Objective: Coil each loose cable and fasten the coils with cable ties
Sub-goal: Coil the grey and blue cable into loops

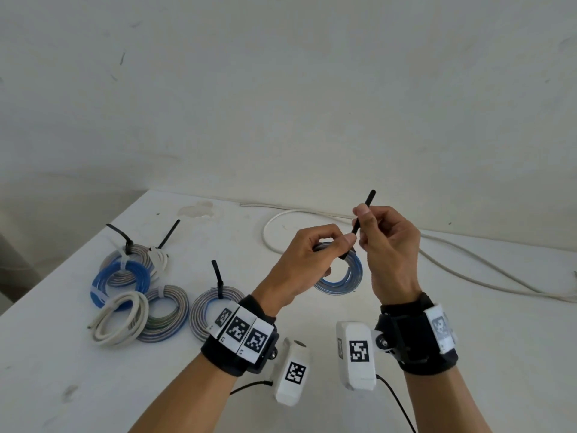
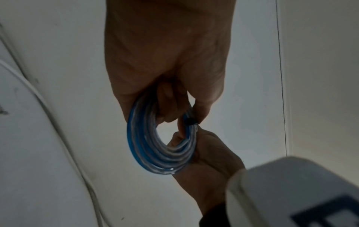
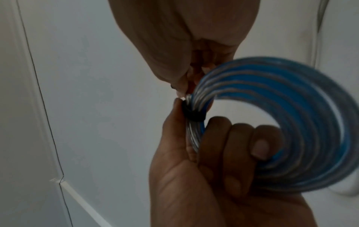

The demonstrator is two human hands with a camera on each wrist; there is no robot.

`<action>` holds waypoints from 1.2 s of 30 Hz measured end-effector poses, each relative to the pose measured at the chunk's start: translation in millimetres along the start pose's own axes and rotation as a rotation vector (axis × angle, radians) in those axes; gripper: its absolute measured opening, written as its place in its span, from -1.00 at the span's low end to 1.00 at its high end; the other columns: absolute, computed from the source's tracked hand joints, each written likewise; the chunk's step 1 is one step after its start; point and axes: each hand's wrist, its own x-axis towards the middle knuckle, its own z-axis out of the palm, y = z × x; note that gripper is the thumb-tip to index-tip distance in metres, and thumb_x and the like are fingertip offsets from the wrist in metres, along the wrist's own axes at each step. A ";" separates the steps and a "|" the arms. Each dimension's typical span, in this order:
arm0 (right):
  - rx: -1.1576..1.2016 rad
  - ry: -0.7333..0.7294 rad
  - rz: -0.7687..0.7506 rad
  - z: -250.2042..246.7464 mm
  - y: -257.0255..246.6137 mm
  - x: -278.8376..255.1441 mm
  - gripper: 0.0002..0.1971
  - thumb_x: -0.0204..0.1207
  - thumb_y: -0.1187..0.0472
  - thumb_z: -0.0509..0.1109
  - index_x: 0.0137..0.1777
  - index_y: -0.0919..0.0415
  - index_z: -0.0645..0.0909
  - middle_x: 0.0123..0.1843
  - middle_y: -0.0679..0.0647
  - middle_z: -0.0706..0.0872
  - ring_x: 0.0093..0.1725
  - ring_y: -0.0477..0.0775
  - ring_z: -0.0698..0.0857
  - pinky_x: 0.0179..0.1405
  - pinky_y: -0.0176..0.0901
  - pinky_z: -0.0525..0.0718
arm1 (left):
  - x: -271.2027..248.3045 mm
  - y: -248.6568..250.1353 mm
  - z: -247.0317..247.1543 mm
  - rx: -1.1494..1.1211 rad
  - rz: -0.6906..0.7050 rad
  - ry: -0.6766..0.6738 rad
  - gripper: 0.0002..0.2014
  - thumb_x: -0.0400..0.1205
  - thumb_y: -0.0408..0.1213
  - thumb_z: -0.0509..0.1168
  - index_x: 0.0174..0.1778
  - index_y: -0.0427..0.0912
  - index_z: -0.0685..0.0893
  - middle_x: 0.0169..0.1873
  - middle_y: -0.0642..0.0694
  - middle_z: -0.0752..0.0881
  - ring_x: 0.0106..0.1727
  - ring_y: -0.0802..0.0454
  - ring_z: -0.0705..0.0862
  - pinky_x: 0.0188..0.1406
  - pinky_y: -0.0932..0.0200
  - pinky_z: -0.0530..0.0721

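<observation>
A coil of blue and clear cable [image 1: 346,278] hangs above the white table [image 1: 468,323], held in my left hand [image 1: 338,243], whose fingers curl through its middle. A black cable tie [image 1: 363,212] wraps the coil's top, its tail pointing up and to the right. My right hand [image 1: 362,223] pinches that tail between thumb and forefinger, just above the left hand's thumb. The left wrist view shows the coil [image 2: 153,145] and the tie's black head [image 2: 191,122] by the left hand's thumb. In the right wrist view the tie's band [image 3: 192,114] sits snug around the coil [image 3: 291,122].
Several tied coils [image 1: 137,276] lie in a group on the table's left part, some with black tie tails sticking up. A loose white cable [image 1: 462,264] runs along the back right of the table. The table's left edge [image 1: 62,264] slants away; a wall stands close behind.
</observation>
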 end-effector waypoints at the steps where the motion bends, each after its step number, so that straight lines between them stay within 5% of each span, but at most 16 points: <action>1: 0.000 0.024 -0.016 -1.0 0.0 0.5 -0.79 0.67 0.18 0.48 -0.08 0.35 0.74 -0.43 -0.03 0.63 -0.43 0.00 0.46 -0.37 -0.18 0.49 | 0.1 0.0 2.0 -0.018 -0.012 -0.002 -0.71 0.75 -0.09 0.33 -0.19 -0.22 0.70 -0.44 -0.03 0.64 -0.49 0.12 0.38 -0.26 0.06 0.50; 3: 0.003 0.057 -0.045 -2.5 -0.1 1.3 -0.81 0.65 0.17 0.50 -0.09 0.31 0.75 -0.40 -0.02 0.66 -0.42 0.01 0.47 -0.36 -0.17 0.50 | 0.8 0.1 5.3 -0.049 -0.035 -0.006 -0.70 0.76 -0.13 0.32 -0.15 -0.31 0.69 -0.56 0.14 0.52 -0.51 0.13 0.33 -0.26 0.07 0.48; 7: -0.031 0.100 -0.087 4.2 0.5 -3.0 -0.80 0.66 0.18 0.49 -0.12 0.31 0.75 -0.43 0.02 0.66 -0.45 0.00 0.53 -0.38 -0.12 0.55 | 1.3 -4.3 5.4 -0.137 -0.079 -0.038 -0.73 0.76 -0.15 0.31 -0.19 -0.24 0.68 -0.53 0.02 0.39 -0.53 0.12 0.27 -0.35 0.18 0.46; 10: 0.045 0.117 -0.038 10.1 -2.0 -5.2 -0.78 0.69 0.26 0.44 -0.11 0.45 0.68 -0.46 0.08 0.61 -0.52 -0.02 0.51 -0.47 -0.18 0.55 | 2.6 -1.4 2.4 -0.276 -0.165 -0.094 -0.75 0.79 -0.22 0.26 -0.19 -0.21 0.61 -0.59 0.12 0.33 -0.56 0.15 0.21 -0.43 0.22 0.41; 14: 0.224 0.063 0.100 14.0 -13.0 -12.6 -0.84 0.71 0.28 0.39 -0.08 0.35 0.70 -0.37 0.11 0.62 -0.50 -0.08 0.51 -0.41 -0.28 0.59 | 0.5 5.3 -6.0 -0.417 -0.226 -0.148 -0.73 0.80 -0.22 0.23 -0.23 -0.16 0.56 -0.57 0.06 0.19 -0.58 0.15 0.18 -0.49 0.24 0.38; 17: 0.434 -0.085 0.277 19.9 -28.3 -21.4 -0.84 0.74 0.25 0.34 -0.06 0.28 0.65 -0.27 0.10 0.61 -0.46 -0.13 0.53 -0.40 -0.35 0.61 | -12.0 4.4 -13.4 -0.596 -0.294 -0.164 -0.74 0.73 -0.13 0.30 -0.25 -0.14 0.52 -0.62 0.09 0.16 -0.63 0.18 0.16 -0.57 0.30 0.29; 20: 0.476 -0.350 0.277 31.0 -50.8 -30.6 -0.85 0.79 0.26 0.24 0.00 0.30 0.55 -0.10 0.16 0.72 -0.34 -0.03 0.66 -0.31 -0.29 0.70 | -31.8 -4.9 -31.3 -0.953 -0.321 -0.264 -0.67 0.51 0.01 0.53 -0.15 -0.21 0.73 -0.62 0.10 0.14 -0.64 0.18 0.15 -0.66 0.36 0.35; 23: 0.367 -0.454 0.172 49.8 -69.6 -40.0 -0.84 0.75 0.20 0.31 -0.01 0.30 0.55 -0.11 0.23 0.76 -0.25 0.09 0.76 -0.20 -0.24 0.75 | -50.7 -6.3 -49.2 -1.134 -0.264 -0.304 -0.44 0.49 0.16 0.54 0.01 -0.33 0.67 -0.50 -0.06 0.49 -0.49 0.01 0.56 -0.39 0.13 0.70; 26: 0.209 -0.431 0.066 69.3 -84.9 -49.0 -0.77 0.70 0.16 0.41 -0.08 0.33 0.56 -0.19 0.27 0.78 -0.28 0.19 0.82 -0.21 -0.15 0.78 | -67.7 4.9 -71.0 -0.970 -0.245 -0.191 -0.23 0.52 0.36 0.34 0.18 -0.39 0.72 -0.04 -0.33 0.77 -0.03 -0.27 0.78 0.18 -0.28 0.75; 29: 0.005 -0.415 -0.042 87.7 -94.8 -55.3 -0.71 0.67 0.16 0.48 -0.08 0.42 0.57 -0.25 0.32 0.79 -0.38 0.23 0.84 -0.32 -0.03 0.82 | -91.6 15.0 -97.0 -0.672 -0.294 -0.087 -0.11 0.50 0.45 0.22 0.43 -0.29 0.66 0.36 -0.38 0.69 0.37 -0.41 0.67 0.33 -0.39 0.65; 32: -0.136 -0.451 -0.058 105.9 -93.9 -61.6 -0.73 0.65 0.16 0.50 -0.10 0.37 0.57 -0.30 0.28 0.77 -0.43 0.21 0.83 -0.33 0.06 0.84 | -117.8 17.0 -115.9 -0.349 -0.267 0.017 -0.41 0.62 0.15 0.33 0.40 -0.24 0.69 0.25 -0.32 0.77 0.29 -0.30 0.75 0.31 -0.30 0.70; 36: -0.264 -0.515 -0.077 126.1 -83.4 -76.2 -0.76 0.63 0.13 0.52 -0.11 0.27 0.59 -0.26 0.20 0.78 -0.43 -0.01 0.77 -0.42 -0.19 0.73 | -143.6 12.6 -134.0 -0.158 -0.246 0.125 -0.72 0.65 -0.29 0.42 0.23 -0.36 0.76 0.04 -0.34 0.84 0.07 -0.18 0.82 0.09 -0.06 0.82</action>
